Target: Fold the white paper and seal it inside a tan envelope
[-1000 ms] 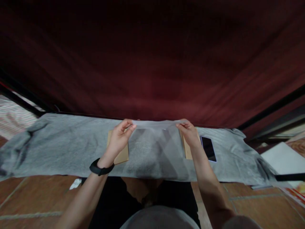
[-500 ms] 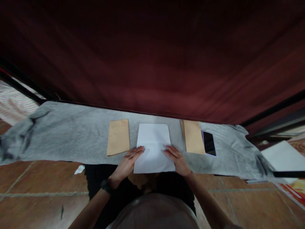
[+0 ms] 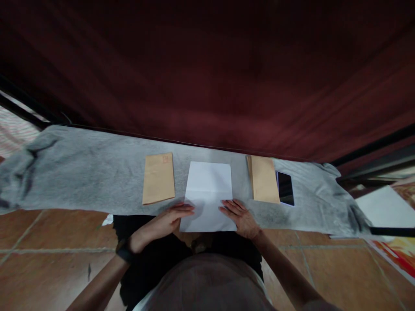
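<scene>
A white sheet of paper [image 3: 209, 181] with a faint crease across its middle lies before me on the grey cloth, its near edge reaching past the cloth's front. My left hand [image 3: 171, 218] rests at the sheet's left edge, turned partly on its side, fingers stretched together onto the paper. On the right edge, my right hand [image 3: 241, 218] lies palm down with its fingers spread over the sheet. A brown envelope [image 3: 158, 179] with a small reddish printed mark is just beyond my left hand. Several stacked brown envelopes [image 3: 266, 179] lie to the right of the paper.
A dark-screened phone [image 3: 285, 188] lies against the right-hand envelopes. The narrow surface is covered by a rumpled grey cloth [image 3: 97, 172]. A dark red curtain-like sheet [image 3: 207, 95] rises behind it. Tiled floor [image 3: 58, 268] shows below, with a white scrap [image 3: 108, 220] on it.
My left hand has turned more sideways and its wrist has moved left and outward. The right hand stays on the paper's right edge. The whole view has shifted slightly.
</scene>
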### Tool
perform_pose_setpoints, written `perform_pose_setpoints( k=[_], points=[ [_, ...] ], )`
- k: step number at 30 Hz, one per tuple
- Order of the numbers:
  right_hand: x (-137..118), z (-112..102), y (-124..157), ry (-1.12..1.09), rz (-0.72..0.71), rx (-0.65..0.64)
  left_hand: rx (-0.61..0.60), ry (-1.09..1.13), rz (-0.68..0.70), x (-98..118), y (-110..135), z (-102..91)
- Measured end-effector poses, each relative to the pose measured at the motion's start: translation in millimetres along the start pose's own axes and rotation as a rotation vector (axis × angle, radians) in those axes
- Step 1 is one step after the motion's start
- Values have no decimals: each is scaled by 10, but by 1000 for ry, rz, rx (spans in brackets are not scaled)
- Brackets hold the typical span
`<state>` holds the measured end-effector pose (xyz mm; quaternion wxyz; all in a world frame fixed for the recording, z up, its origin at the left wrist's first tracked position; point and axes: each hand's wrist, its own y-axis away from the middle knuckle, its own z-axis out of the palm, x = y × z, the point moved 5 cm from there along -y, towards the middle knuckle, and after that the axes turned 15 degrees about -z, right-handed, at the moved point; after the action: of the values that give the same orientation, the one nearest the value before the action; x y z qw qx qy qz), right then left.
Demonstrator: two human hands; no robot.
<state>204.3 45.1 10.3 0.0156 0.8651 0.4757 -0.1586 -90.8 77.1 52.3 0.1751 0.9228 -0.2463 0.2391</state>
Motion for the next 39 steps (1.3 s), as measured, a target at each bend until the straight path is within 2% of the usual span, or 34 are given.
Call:
perform_pose_setpoints(
  k=[2, 4, 7, 10, 13, 18, 25, 29, 32, 36, 39],
  points=[
    [-23, -3, -17, 7, -12, -17, 39, 70, -5, 149, -136, -73],
    [-37, 1, -29, 11, -23, -29, 102, 57, 10, 366, -377, -32],
    [-41, 17, -31, 4, -37, -22, 141, -32, 57, 706, -858, 255],
    [-24, 29, -24, -2, -30, -11, 197, -131, 45, 874, -1312, 548],
    [-15, 28, -24, -6, -27, -25, 276, -214, 4, 836, -1594, 647],
    [-16, 0, -27, -22, -28, -36, 403, -269, -130, 467, -1714, 442],
    [-13, -11, -28, -69, -6, -25, 447, -285, -390, -206, -1687, 21],
    [-11, -10, -27, -70, -10, -15, 473, -272, -463, -301, -1528, -17],
    [-1, -15, -18, -59, -11, 14, 447, -263, -369, -204, -1211, 102],
    [10, -13, -3, -50, -27, 38, 184, -177, -47, -32, -563, 288],
    [30, -2, 8, -58, -29, 36, 57, -55, 25, -13, -82, 237]
  ],
)
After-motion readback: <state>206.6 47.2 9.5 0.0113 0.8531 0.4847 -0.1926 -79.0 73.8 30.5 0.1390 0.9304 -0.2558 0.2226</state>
